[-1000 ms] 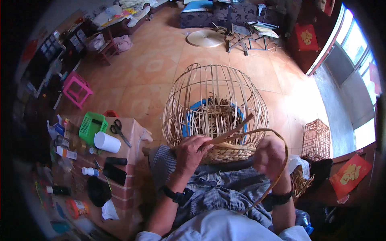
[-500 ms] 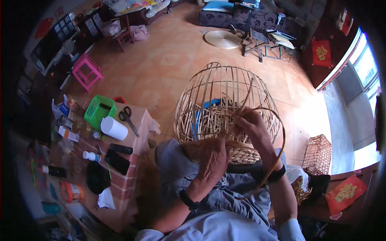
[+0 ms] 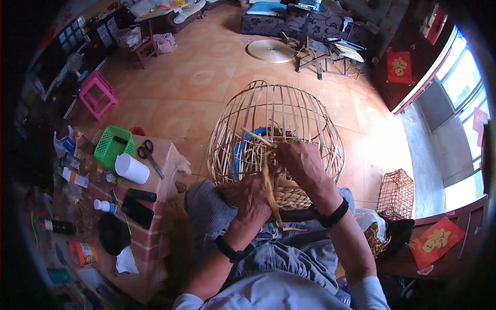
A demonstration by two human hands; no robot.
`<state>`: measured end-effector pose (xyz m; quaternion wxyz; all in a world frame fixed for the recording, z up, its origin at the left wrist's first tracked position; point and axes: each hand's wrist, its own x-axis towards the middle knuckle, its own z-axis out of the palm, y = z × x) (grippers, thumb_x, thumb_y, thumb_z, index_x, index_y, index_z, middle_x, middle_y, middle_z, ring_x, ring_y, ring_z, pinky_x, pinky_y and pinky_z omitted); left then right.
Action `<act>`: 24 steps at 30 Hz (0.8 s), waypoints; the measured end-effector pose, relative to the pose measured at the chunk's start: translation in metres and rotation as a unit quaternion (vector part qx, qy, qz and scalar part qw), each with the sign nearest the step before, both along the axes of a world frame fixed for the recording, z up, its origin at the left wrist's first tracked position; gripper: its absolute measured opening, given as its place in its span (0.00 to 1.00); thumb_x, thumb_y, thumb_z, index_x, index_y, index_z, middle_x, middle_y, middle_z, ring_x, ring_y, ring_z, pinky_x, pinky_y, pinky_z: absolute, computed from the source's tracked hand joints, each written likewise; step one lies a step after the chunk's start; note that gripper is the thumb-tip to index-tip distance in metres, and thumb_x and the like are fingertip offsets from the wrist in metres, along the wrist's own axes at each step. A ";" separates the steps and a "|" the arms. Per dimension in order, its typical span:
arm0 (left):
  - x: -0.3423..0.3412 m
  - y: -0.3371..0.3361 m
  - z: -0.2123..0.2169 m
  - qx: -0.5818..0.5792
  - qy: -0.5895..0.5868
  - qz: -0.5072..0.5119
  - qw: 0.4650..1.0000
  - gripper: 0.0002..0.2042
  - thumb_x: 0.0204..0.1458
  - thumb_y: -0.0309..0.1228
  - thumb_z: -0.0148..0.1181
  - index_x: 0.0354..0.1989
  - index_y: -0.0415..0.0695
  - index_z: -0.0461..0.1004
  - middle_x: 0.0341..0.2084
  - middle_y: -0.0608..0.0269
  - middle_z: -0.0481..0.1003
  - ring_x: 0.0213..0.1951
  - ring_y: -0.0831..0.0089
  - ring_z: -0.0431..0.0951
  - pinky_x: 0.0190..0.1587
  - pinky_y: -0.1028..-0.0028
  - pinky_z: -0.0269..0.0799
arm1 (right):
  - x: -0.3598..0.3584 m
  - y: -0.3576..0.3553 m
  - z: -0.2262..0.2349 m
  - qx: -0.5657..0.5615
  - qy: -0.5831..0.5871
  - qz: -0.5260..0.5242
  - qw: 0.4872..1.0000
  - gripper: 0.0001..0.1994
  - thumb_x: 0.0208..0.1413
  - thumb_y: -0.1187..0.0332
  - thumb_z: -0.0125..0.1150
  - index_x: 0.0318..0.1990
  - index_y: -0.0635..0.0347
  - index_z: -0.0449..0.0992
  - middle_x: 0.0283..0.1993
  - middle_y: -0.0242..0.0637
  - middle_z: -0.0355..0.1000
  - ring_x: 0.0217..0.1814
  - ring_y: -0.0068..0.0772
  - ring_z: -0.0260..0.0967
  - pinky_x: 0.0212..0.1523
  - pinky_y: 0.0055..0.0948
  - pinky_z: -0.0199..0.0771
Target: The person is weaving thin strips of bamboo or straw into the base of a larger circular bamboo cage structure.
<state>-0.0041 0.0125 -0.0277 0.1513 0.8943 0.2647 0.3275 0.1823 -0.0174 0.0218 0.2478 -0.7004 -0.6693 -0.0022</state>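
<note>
An open-ribbed basket [image 3: 332, 121] of thin pale strips stands in front of my lap, with a thick braided band [image 3: 295, 197] along its near edge. My left hand [image 3: 254, 195] is closed on this near edge, its fingertips partly hidden. Just right of it and higher, my right hand [image 3: 304, 164] is bent over with fingers pinched on a dry, brown fibre strip [image 3: 269, 190]. The strip hangs down between both hands toward my lap. A pale stick-like end [image 3: 257, 136] juts up left from the right fingers. Inside the basket lie loose strips and something blue [image 3: 237, 161].
On the left, a brick-patterned table [image 3: 168, 170] carries scissors [image 3: 150, 155], a green plastic basket [image 3: 107, 150], a white cylinder [image 3: 132, 168], a phone [image 3: 138, 212] and bottles. A wire-like crate [image 3: 396, 194] stands right. A pink stool [image 3: 96, 95] is farther off.
The strip looped beside my right wrist now hangs between my hands. My right hand has turned over and moved left; the pale end now tilts left. The whole view has shifted slightly.
</note>
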 end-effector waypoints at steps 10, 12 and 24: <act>0.007 0.000 0.006 -0.071 0.066 0.030 0.995 0.09 0.71 0.34 0.55 0.50 0.45 0.77 0.26 0.45 0.79 0.29 0.45 0.83 0.33 0.51 0.77 | -0.020 0.017 0.002 -0.035 -0.071 -0.092 0.993 0.08 0.59 0.66 0.64 0.39 0.57 0.86 0.33 0.51 0.81 0.37 0.56 0.82 0.34 0.50 0.79; 0.005 0.000 0.007 -0.061 0.042 0.022 0.997 0.09 0.72 0.34 0.54 0.50 0.45 0.77 0.28 0.46 0.80 0.31 0.45 0.83 0.33 0.51 0.76 | -0.029 0.025 0.017 -0.120 -0.069 -0.088 0.986 0.09 0.58 0.65 0.64 0.39 0.58 0.88 0.36 0.52 0.82 0.38 0.55 0.84 0.35 0.49 0.81; 0.001 0.001 -0.004 -0.120 -0.004 0.012 0.993 0.11 0.70 0.37 0.57 0.45 0.43 0.78 0.33 0.41 0.80 0.37 0.39 0.81 0.41 0.46 0.75 | -0.032 0.040 -0.006 -0.095 -0.052 -0.162 0.981 0.07 0.52 0.66 0.68 0.28 0.57 0.86 0.29 0.50 0.81 0.35 0.54 0.84 0.36 0.50 0.83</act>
